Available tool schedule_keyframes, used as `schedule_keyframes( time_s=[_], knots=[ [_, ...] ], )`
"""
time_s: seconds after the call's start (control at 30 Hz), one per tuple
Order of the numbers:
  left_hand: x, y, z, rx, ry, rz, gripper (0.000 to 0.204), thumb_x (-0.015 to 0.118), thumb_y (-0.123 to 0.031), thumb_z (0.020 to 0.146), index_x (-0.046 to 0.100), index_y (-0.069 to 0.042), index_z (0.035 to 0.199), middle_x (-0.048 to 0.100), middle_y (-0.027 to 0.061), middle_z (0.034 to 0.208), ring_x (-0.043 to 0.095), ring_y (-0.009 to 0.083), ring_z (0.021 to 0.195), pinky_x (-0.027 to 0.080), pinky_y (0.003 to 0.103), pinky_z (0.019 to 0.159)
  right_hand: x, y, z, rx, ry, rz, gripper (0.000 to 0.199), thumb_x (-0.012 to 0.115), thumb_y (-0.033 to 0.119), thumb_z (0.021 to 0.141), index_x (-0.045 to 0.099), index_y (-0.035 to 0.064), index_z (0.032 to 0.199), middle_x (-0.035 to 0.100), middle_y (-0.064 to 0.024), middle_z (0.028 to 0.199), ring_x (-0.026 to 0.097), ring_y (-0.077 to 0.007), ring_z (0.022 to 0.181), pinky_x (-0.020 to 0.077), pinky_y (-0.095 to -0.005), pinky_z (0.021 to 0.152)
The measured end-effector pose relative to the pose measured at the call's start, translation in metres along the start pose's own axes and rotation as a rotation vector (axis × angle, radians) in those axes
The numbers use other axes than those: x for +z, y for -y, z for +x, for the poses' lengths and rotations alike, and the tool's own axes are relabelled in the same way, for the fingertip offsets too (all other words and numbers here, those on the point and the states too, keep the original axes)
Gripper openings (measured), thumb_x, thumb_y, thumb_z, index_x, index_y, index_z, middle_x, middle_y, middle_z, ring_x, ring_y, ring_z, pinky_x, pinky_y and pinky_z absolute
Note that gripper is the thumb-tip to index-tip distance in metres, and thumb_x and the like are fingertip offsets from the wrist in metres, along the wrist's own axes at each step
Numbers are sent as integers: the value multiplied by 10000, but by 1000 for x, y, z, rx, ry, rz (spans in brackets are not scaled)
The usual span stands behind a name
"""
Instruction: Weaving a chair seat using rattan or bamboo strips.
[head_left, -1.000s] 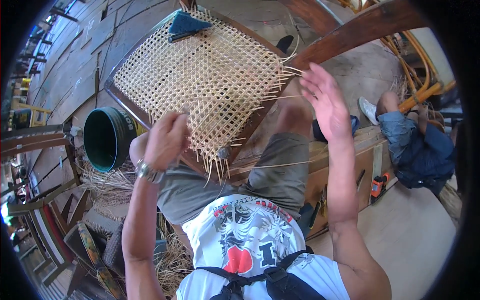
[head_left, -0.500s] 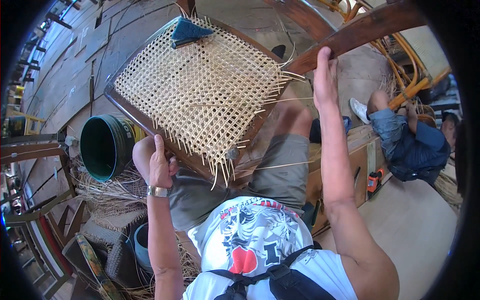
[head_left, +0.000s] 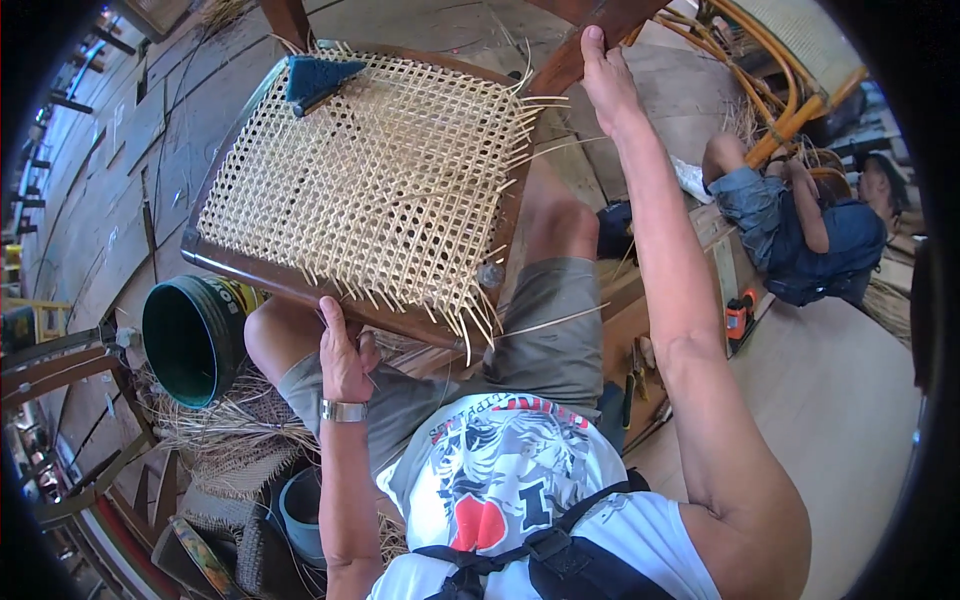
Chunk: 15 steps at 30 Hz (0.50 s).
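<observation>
A dark wooden chair [head_left: 250,276] with a woven cane seat [head_left: 370,180] rests across my knees. Loose cane strands stick out along the seat's near and right edges. My left hand [head_left: 347,362] grips the near rail, thumb on top and fingers curled partly out of sight. With its arm stretched out, my right hand [head_left: 610,88] is closed round a wooden post [head_left: 560,70] of the chair at the far right. A blue pad [head_left: 318,78] and a short dark rod lie on the cane's far left corner. At the near right corner sits a grey round knob [head_left: 489,275].
A dark green bucket [head_left: 190,340] lies on its side at the left, beside cane scraps [head_left: 230,425]. A co-worker [head_left: 810,220] sits at the right near a rattan frame [head_left: 795,90]. An orange-and-black tool [head_left: 738,316] and pliers [head_left: 630,395] lie on my right.
The chair has turned counterclockwise and shifted left in the view. My right hand has moved up and left with the post; my left hand sits farther right along the near rail.
</observation>
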<state>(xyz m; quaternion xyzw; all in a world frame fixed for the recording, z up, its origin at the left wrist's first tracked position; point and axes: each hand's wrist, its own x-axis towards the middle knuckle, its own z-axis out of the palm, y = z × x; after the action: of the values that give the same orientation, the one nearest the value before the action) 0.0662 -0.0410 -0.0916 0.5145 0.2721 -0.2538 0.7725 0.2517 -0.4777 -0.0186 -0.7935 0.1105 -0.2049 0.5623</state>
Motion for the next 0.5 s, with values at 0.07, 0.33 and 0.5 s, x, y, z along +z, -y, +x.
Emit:
schedule_keyframes(
  time_s=[0.07,0.33,0.5],
  knots=[
    [0,1,-3,-39,-26,-78,570,501,-653,970,595,-102,1082,574,-6,781,316,61,417,240,212,383,-2,6,-4,57,20,3,831,420,615,1019,290,-41,1511,386,-192,1532,420,-274,1381,344,-394,1136],
    [-34,-10,-42,-20,-221,269,594,461,-593,1016,612,-49,1198,710,97,1094,306,20,444,231,175,376,-138,15,-99,241,216,-304,741,534,519,1018,367,-2,1519,527,-140,1437,527,-228,1306,420,-347,1076],
    [-42,-14,-65,-55,13,344,572,438,-624,1010,637,-90,1054,697,62,832,366,61,414,217,209,345,-275,-27,-250,689,-46,-319,542,530,459,1037,524,34,1374,635,-94,1246,627,-176,1101,488,-307,938]
  ],
)
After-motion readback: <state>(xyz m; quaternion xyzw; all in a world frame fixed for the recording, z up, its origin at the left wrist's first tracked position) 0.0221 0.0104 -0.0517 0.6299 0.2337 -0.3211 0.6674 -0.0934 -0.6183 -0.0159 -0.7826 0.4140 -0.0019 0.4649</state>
